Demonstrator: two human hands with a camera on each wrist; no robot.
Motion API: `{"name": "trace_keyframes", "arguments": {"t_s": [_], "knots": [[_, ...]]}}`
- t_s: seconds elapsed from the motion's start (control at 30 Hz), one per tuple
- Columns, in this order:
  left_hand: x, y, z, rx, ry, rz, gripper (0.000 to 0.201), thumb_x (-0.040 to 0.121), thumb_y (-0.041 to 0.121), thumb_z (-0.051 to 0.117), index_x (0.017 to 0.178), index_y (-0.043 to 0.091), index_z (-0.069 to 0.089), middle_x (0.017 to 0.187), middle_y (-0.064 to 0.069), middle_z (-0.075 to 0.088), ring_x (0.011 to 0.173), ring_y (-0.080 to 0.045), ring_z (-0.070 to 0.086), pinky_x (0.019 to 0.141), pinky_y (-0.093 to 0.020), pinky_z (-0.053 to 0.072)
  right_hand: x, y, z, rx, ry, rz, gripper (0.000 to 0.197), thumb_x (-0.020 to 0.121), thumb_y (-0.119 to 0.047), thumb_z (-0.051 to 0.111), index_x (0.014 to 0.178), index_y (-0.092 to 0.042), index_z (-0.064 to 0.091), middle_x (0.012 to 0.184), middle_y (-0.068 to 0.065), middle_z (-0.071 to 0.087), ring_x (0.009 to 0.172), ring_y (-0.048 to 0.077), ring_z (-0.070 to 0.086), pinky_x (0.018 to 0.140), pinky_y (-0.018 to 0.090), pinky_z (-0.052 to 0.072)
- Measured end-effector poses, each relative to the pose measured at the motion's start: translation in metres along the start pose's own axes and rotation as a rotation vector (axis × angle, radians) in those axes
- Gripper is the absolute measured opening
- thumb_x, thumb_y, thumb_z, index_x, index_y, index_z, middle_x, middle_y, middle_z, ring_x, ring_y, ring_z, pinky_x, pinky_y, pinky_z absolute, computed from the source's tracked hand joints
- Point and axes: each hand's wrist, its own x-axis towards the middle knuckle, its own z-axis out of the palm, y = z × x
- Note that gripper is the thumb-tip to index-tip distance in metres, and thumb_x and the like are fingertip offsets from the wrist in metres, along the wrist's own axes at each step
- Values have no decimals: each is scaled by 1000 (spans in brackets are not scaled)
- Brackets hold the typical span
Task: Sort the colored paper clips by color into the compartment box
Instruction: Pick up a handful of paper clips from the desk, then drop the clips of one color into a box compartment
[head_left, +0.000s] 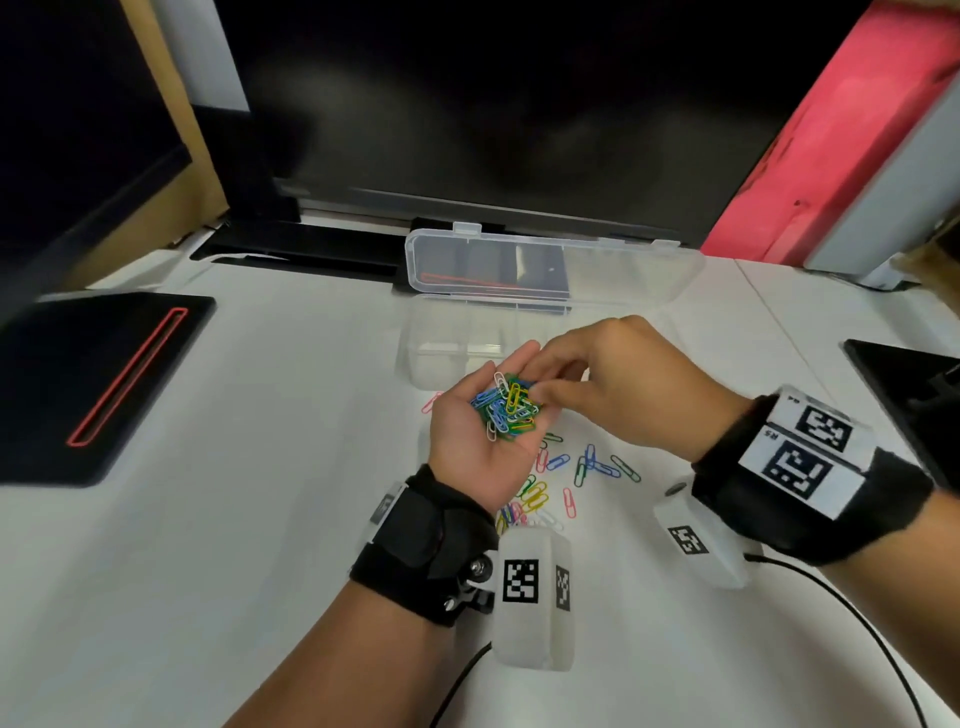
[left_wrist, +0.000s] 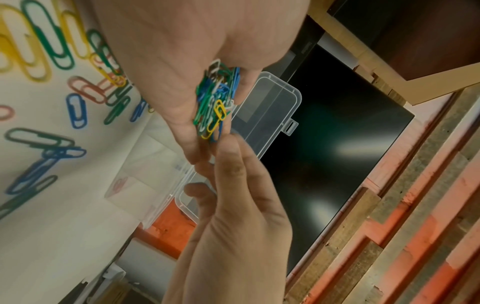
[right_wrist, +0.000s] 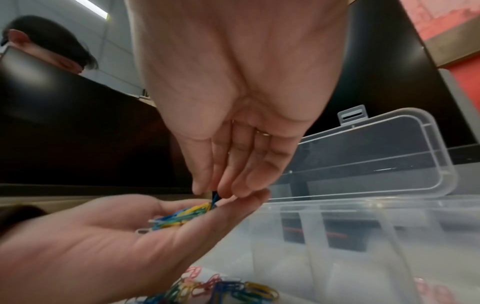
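Note:
My left hand (head_left: 462, 431) is held palm up above the table, cupping a heap of blue, green, yellow and white paper clips (head_left: 508, 408). My right hand (head_left: 618, 384) reaches into that heap from the right. In the right wrist view its fingertips (right_wrist: 226, 191) pinch a blue clip (right_wrist: 214, 199) at the top of the heap. The clear compartment box (head_left: 441, 358) sits just beyond the hands with its lid (head_left: 623, 275) standing open. Pink clips (right_wrist: 428, 288) lie in one of its compartments. More mixed clips (head_left: 571, 473) are scattered on the white table under my hands.
A black pad with a red line (head_left: 104, 379) lies at the left and a dark monitor (head_left: 493, 104) stands behind the box. Another black object (head_left: 914, 384) sits at the right edge. Cables (head_left: 857, 613) run from the wrist cameras. Another person (right_wrist: 52, 45) sits beyond a dark screen.

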Motion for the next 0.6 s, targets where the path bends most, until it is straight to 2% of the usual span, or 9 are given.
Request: {"name": "trace_keyframes", "arguments": {"t_s": [0.07, 0.1, 0.17, 0.23, 0.33, 0.37, 0.43, 0.5, 0.6], "knots": [[1, -1, 0, -20, 11, 3, 47, 100, 22, 33, 134, -6, 49, 124, -24, 60, 104, -36, 64, 77, -38, 56, 3, -1, 7, -47, 17, 12, 18, 82, -19, 74, 94, -31, 77, 75, -12, 71, 64, -9, 56, 65, 3, 40], [0, -2, 0, -27, 13, 1, 46, 98, 20, 36, 128, -8, 54, 117, -23, 62, 98, -33, 65, 73, -36, 57, 4, 0, 11, -55, 30, 31, 19, 82, -19, 75, 96, -32, 76, 74, -13, 69, 65, -8, 56, 66, 5, 40], [0, -3, 1, -25, 9, 4, 40, 92, 17, 42, 108, -10, 67, 103, -21, 66, 90, -28, 66, 76, -34, 58, 8, 0, 15, -49, 52, 75, 21, 82, -21, 75, 100, -32, 75, 76, -13, 69, 69, -1, 58, 73, 16, 48], [0, -3, 0, -14, -2, 6, 41, 93, 18, 41, 98, -10, 71, 101, -20, 66, 90, -27, 66, 87, -34, 54, 10, 0, 16, -28, 51, 119, 21, 82, -21, 75, 100, -30, 77, 80, -10, 72, 74, 3, 62, 76, 19, 50], [2, -3, -2, -17, -2, 18, 45, 99, 20, 35, 102, -11, 68, 105, -22, 64, 91, -30, 65, 100, -42, 46, 11, 0, 12, 92, 60, 162, 17, 82, -15, 75, 93, -28, 78, 77, -7, 74, 70, 1, 65, 64, 3, 43], [2, -3, -3, -17, -3, 24, 45, 100, 19, 34, 106, -11, 66, 108, -24, 64, 93, -32, 66, 101, -45, 45, 10, 0, 11, 130, 71, 165, 18, 83, -14, 75, 90, -30, 78, 74, -8, 74, 68, 0, 65, 64, 3, 43], [4, -2, -4, -14, -6, 39, 44, 100, 19, 33, 122, -11, 56, 124, -26, 59, 109, -36, 61, 104, -49, 42, 10, 2, 8, 200, 92, 174, 25, 83, -12, 75, 81, -37, 76, 64, -16, 70, 63, -2, 63, 66, 9, 46], [7, -1, -6, 4, -5, 45, 47, 100, 20, 33, 134, -9, 48, 136, -26, 52, 125, -36, 53, 107, -49, 39, 9, 4, 5, 267, 99, 189, 30, 83, -11, 75, 75, -39, 73, 55, -22, 66, 55, -6, 59, 60, 7, 42], [7, 0, -5, 11, -19, 38, 47, 99, 21, 34, 134, -8, 48, 137, -26, 51, 127, -35, 52, 105, -49, 43, 7, 5, 4, 443, 96, 199, 19, 85, -5, 72, 87, -23, 77, 60, -14, 69, 51, -3, 57, 53, 8, 41]]}}
